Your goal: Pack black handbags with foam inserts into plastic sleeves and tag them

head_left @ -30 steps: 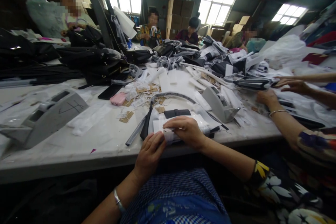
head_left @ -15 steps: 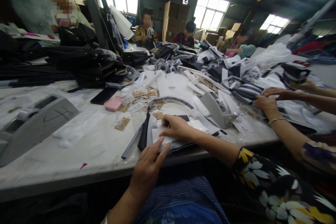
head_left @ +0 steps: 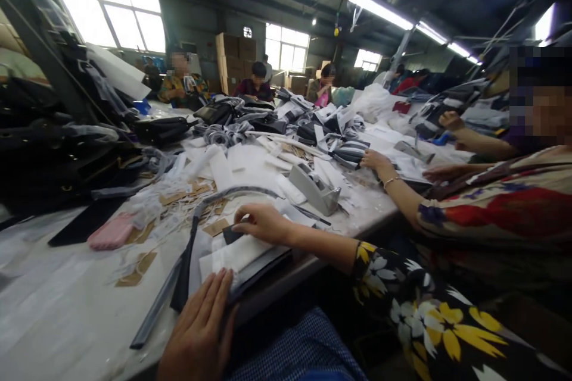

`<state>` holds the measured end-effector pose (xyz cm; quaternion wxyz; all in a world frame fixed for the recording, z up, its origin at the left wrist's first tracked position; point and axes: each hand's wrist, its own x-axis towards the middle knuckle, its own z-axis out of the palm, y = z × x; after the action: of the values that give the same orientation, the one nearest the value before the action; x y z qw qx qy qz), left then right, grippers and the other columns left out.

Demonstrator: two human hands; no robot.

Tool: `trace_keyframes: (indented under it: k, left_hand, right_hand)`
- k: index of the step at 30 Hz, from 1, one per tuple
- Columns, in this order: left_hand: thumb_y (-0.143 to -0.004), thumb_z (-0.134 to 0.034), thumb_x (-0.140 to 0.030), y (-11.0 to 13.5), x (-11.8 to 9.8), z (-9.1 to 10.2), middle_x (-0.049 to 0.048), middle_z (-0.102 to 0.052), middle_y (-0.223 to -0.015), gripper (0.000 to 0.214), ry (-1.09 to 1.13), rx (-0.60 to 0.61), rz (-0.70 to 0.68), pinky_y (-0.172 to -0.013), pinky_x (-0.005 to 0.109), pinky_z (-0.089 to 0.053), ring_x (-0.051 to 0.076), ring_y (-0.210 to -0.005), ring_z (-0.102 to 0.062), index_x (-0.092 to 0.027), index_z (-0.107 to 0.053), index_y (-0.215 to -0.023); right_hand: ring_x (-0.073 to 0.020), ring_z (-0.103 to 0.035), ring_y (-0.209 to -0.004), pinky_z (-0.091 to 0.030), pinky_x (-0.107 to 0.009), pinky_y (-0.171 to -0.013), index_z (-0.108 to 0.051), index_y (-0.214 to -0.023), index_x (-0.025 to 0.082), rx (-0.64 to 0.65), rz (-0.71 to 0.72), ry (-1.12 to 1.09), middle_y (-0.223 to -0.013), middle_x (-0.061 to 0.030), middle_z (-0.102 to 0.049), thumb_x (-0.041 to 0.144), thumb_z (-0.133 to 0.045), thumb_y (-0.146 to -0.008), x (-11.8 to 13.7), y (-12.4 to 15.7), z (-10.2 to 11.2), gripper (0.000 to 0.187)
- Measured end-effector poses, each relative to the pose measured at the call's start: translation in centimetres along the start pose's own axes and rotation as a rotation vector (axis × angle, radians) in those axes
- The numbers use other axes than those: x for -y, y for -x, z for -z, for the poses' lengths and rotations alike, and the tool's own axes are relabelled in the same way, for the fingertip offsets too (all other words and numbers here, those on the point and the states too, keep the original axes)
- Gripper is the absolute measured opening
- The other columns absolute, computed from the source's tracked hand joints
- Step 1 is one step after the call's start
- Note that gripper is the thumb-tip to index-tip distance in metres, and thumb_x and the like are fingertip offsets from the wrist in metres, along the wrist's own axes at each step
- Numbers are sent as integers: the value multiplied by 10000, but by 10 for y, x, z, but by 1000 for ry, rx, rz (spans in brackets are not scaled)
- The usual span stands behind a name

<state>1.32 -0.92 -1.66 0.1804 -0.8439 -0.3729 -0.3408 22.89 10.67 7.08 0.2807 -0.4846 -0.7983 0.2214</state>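
Note:
A dark handbag (head_left: 181, 283) lies at the table's front edge, its long strap or handle (head_left: 241, 189) covered in clear plastic and arched behind it. White foam sheet (head_left: 243, 253) covers much of the bag's upper face. My left hand (head_left: 201, 321) rests with straight fingers on the near left edge of that sheet, pressing it down. Above the sheet, my right hand (head_left: 263, 223) has thumb and forefinger pinched on a small dark flap (head_left: 232, 234); the exact grip is partly hidden by the fingers.
A grey tape dispenser (head_left: 315, 189) stands behind the bag. To the left are a pink pouch-like item (head_left: 111, 231), a black panel (head_left: 84, 220) and cardboard tags (head_left: 136, 269). Wrapped bags and foam pile up beyond. At right, a co-worker's hand (head_left: 378, 164) touches a dark striped item (head_left: 351, 153).
The camera has turned to the right. My right hand has gone from the white foam sheet to the dark flap, and my left hand's fingers now lie flatter on the sheet.

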Motion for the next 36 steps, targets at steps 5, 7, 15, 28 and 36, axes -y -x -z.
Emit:
trace_keyframes:
  k: [5, 7, 15, 28, 36]
  left_hand:
    - [-979, -465, -357, 0, -2, -1, 104, -624, -1367, 560, -16, -19, 9, -1033, 416, -450, 279, -1206, -606, -124, -416, -1487]
    - [-981, -459, -354, 1, -2, 0, 103, -618, -1375, 548, -25, -10, 7, -1041, 414, -442, 277, -1213, -601, -118, -433, -1475]
    - [-972, -470, -304, 0, -2, 1, 83, -626, -1369, 536, -67, 3, -9, -1032, 403, -454, 262, -1218, -600, -124, -430, -1475]
    - [-966, -490, -292, -3, 1, 3, 79, -640, -1350, 556, -42, -11, -27, -1007, 389, -472, 257, -1196, -616, -134, -409, -1493]
    - [-975, -474, -314, -1, 2, 0, 85, -639, -1352, 557, -4, -8, -19, -997, 399, -475, 264, -1175, -630, -141, -401, -1499]
  right_hand:
    - [-187, -684, -998, -498, -284, -910, -708, -1040, 190, -354, -396, 44, -1088, -68, -731, 286, -675, -888, -60, 44, 119, 182]
    - [-242, -680, -1027, -504, -316, -919, -724, -880, 156, -374, -536, 55, -1000, -108, -743, 276, -723, -847, -88, 51, 157, 124]
    - [-171, -673, -571, -563, -257, -570, -669, -694, 100, -142, -908, -263, -668, -121, -712, 381, -790, -803, -146, 37, 186, 325]
    - [-109, -674, -680, -580, -200, -670, -699, -853, 129, -286, -810, -527, -911, -108, -746, 362, -690, -910, -125, 75, 217, 241]
    - [-164, -686, -786, -593, -242, -685, -740, -872, 136, -323, -846, -477, -956, -127, -743, 389, -822, -770, -116, 133, 213, 285]
